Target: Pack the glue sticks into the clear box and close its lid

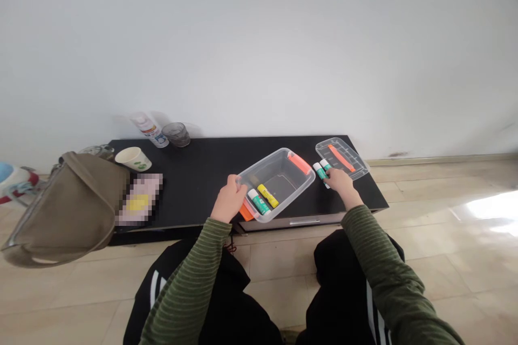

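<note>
Head view: left hand (pixel 229 199) clasps a box (pixel 284 177); right hand (pixel 341 184), palm down, pinches glue sticks (pixel 319 171).

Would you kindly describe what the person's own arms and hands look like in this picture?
Both arms are in long green sleeves with thin stripes running across them, which show up lighter on the left sleeve than on the right sleeve. The sleeves reach about to the wrists. The left hand and right hand are bare.
</note>
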`<state>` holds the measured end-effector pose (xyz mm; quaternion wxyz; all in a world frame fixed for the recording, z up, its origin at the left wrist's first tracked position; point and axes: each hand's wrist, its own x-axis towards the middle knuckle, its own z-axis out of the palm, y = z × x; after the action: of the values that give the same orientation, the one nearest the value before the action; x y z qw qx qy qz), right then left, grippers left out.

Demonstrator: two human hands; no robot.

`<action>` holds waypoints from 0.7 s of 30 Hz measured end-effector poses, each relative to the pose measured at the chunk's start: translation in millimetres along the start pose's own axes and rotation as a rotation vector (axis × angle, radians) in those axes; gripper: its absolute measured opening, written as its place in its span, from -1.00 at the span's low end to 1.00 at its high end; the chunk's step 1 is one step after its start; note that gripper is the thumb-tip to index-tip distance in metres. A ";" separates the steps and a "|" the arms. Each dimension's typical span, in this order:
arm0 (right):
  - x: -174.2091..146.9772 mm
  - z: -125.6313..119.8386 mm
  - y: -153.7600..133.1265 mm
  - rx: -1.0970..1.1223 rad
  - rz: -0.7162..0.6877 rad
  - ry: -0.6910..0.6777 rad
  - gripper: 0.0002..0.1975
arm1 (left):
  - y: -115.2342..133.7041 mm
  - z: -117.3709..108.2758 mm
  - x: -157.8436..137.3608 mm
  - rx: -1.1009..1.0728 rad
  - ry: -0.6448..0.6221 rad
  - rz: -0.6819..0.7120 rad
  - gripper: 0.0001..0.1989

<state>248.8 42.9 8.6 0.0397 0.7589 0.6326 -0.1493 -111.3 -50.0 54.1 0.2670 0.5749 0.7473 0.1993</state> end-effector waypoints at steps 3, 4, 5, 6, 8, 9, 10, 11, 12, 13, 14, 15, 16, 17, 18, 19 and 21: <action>-1.5 3.5 -4.9 -0.017 0.011 -0.048 -0.66 | 2.5 -1.4 -0.8 0.021 -0.013 -0.002 -0.61; -2.0 4.7 -7.1 -0.022 0.015 -0.050 -0.66 | 3.4 -1.9 -1.1 0.024 -0.015 -0.002 -0.60; -2.4 5.9 -9.2 -0.025 0.016 -0.047 -0.68 | 4.1 -2.2 -1.4 0.025 -0.016 -0.004 -0.60; -2.7 6.8 -11.1 -0.023 0.014 -0.039 -0.69 | 4.6 -2.4 -1.7 0.026 -0.016 -0.007 -0.60; -3.3 7.1 -13.5 0.008 -0.004 -0.001 -0.73 | 5.2 -2.3 -2.0 0.029 -0.014 -0.010 -0.60; -3.7 6.0 -14.1 0.042 -0.020 0.038 -0.74 | 5.2 -2.1 -2.1 0.031 -0.012 -0.011 -0.60; -4.6 4.1 -14.6 0.091 -0.038 0.095 -0.74 | 5.2 -1.7 -2.2 0.032 -0.008 -0.011 -0.60; -6.1 1.3 -15.1 0.152 -0.057 0.174 -0.74 | 5.1 -1.3 -2.2 0.030 -0.005 -0.009 -0.61; -8.5 -2.4 -16.1 0.225 -0.082 0.269 -0.73 | 5.0 -0.8 -2.2 0.024 -0.003 -0.005 -0.61; -11.9 -6.7 -17.9 0.305 -0.115 0.371 -0.72 | 4.9 -0.3 -2.1 0.017 -0.002 0.000 -0.61; -16.6 -11.5 -20.8 0.390 -0.155 0.473 -0.70 | 4.8 0.2 -2.0 0.011 -0.001 0.005 -0.61; -22.5 -16.3 -25.0 0.475 -0.201 0.568 -0.67 | 4.8 0.6 -1.9 0.007 -0.001 0.009 -0.60; -29.7 -21.1 -30.6 0.554 -0.250 0.651 -0.63 | 4.9 1.0 -1.8 0.006 -0.001 0.012 -0.60; -37.8 -25.5 -37.6 0.621 -0.299 0.712 -0.60 | 5.1 1.3 -1.6 0.009 0.000 0.014 -0.61; -46.4 -29.4 -45.8 0.670 -0.343 0.744 -0.57 | 5.2 1.5 -1.5 0.012 0.002 0.016 -0.61; -55.2 -32.7 -55.0 0.698 -0.386 0.741 -0.56 | 5.4 1.6 -1.3 0.015 0.003 0.017 -0.62; -70.9 -37.5 -75.1 0.683 -0.469 0.628 -0.58 | 5.8 1.7 -1.2 0.012 0.004 0.017 -0.63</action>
<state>171.4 -0.3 73.6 -0.4363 0.5746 0.6824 -0.1173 -105.6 -49.6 56.6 0.2601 0.5826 0.7441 0.1982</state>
